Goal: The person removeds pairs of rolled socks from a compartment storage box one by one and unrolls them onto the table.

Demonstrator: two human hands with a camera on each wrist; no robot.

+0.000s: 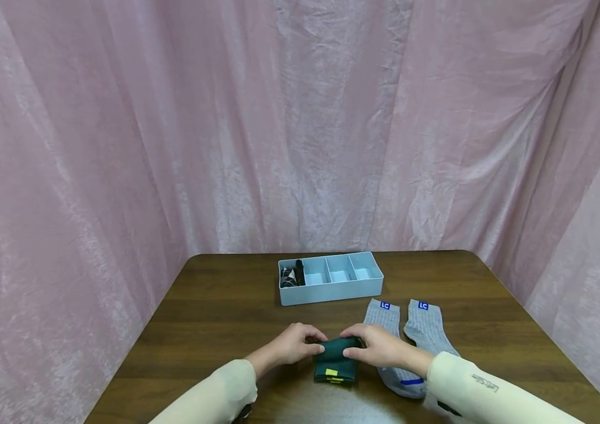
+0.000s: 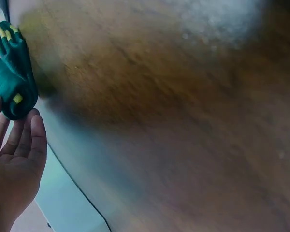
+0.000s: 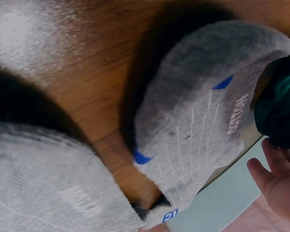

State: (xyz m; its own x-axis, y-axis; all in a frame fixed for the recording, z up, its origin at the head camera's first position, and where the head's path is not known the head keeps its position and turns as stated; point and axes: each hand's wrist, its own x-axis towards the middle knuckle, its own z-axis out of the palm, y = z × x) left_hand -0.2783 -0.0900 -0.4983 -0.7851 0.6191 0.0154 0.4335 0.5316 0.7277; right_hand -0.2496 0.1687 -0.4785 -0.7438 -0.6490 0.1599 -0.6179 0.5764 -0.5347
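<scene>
A green sock bundle [image 1: 335, 360] is held low over the brown table [image 1: 215, 312], right in front of the person. One end has been rolled up, and that fat end is turned away from the person, toward the box. The flat end, with its yellow bits, is pointed back toward the person. The left side of the roll is pinched by the left hand [image 1: 295, 344], with the thumb set on the near side and the fingers bent round the far side. The right side is pinched the same way by the right hand [image 1: 376, 344]. Both sides are probably held so that the roll is made even and does not come loose. Two grey socks [image 1: 383, 318] [image 1: 427, 324] are laid side by side on the right, with their blue tags toward the box; they were likely put there to be out of the way but easy to reach. Part of them is hidden by the right arm. The pale blue box [image 1: 331, 293] is set behind the socks, perhaps so that its small rooms can be reached from the front. Some dark things [image 1: 290, 277] are tucked into its left-end room; what they are cannot be told for sure.
</scene>
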